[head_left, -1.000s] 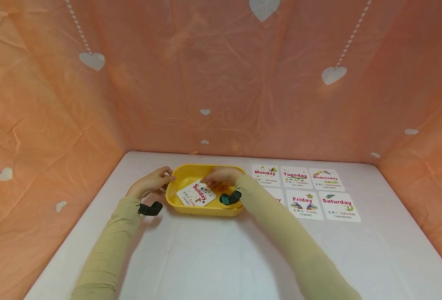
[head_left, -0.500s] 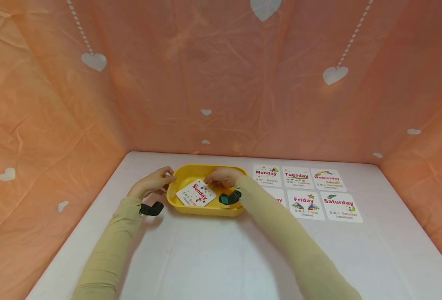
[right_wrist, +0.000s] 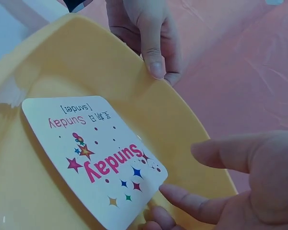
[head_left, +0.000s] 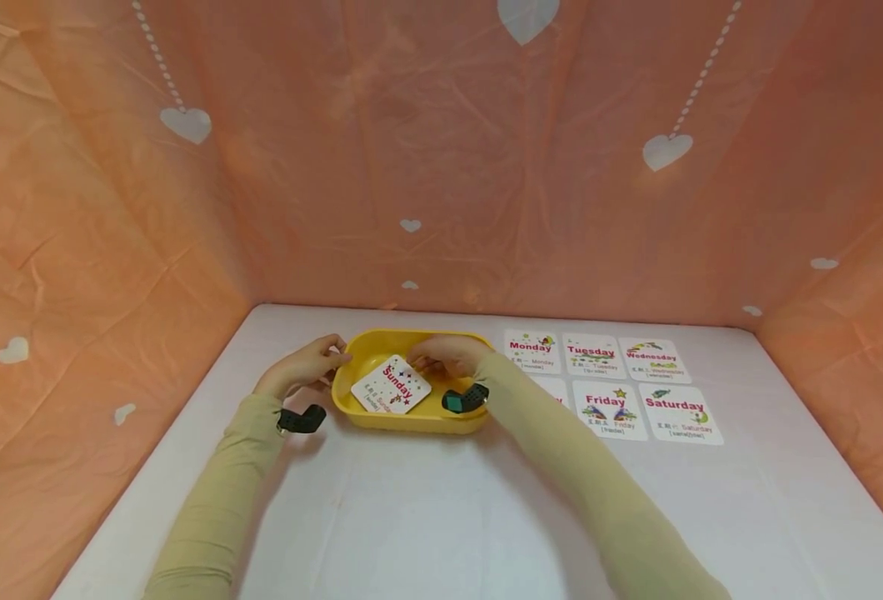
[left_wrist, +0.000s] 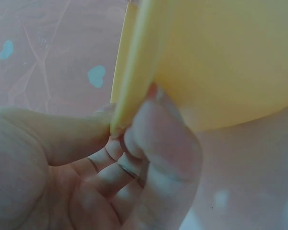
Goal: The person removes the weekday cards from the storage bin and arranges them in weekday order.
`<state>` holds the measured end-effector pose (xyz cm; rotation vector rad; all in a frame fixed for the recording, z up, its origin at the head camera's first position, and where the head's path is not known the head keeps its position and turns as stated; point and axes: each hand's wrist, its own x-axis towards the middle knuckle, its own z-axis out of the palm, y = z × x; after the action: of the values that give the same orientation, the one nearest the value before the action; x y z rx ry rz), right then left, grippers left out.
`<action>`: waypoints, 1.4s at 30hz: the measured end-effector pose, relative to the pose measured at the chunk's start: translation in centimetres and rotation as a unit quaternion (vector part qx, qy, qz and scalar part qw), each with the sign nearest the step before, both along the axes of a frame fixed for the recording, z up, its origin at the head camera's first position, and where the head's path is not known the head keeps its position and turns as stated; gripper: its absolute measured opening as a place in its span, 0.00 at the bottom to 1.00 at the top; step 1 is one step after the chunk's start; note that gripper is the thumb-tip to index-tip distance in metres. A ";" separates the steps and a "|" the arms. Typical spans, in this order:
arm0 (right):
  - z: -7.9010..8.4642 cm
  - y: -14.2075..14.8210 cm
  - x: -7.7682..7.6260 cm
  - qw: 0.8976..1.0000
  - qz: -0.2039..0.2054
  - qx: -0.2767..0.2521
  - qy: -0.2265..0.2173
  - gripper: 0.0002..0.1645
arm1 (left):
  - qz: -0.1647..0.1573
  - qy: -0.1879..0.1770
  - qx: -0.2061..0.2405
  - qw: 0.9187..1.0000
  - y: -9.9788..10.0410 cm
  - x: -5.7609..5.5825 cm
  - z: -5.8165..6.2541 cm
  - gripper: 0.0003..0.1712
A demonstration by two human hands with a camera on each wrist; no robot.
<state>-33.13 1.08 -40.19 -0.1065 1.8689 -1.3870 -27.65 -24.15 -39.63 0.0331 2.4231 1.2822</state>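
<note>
A yellow plastic tray stands at the back of the table, with a white "Sunday" card lying at an angle inside it. My left hand pinches the tray's left rim between thumb and forefinger, as the left wrist view shows on the yellow rim. Inside the tray, my right hand is at the card's far right corner. In the right wrist view its index fingertip touches the edge of the Sunday card, while the thumb stands apart from it. Its lower fingers are partly hidden at the card's edge.
Right of the tray, word cards lie in two rows: Monday, Tuesday, Wednesday, a mostly hidden card, Friday and Saturday. An orange cloth hangs behind the white table.
My right fingers have drawn off the card's face to its edge, with the thumb now apart. The card's far corner sits slightly higher. My left hand stays on the rim.
</note>
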 end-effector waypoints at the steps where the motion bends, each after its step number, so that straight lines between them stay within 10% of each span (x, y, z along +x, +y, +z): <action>1: 0.0 0.0 0.1 1.000 0.000 -0.003 -0.002 0.12 | 0.001 -0.001 -0.001 1.000 0.0 0.0 -0.1 0.13; 18: 0.9 1.3 0.2 0.997 0.070 -0.012 0.034 0.16 | -0.014 0.002 0.014 1.000 -0.1 0.4 0.4 0.13; 42: 1.4 2.2 1.4 0.997 0.067 -0.013 0.033 0.21 | 0.000 -0.004 0.013 1.000 0.1 0.2 0.2 0.12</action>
<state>-31.72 3.25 -38.84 -0.2897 1.8625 -1.3292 -27.45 -24.07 -39.45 0.0350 2.4002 1.3105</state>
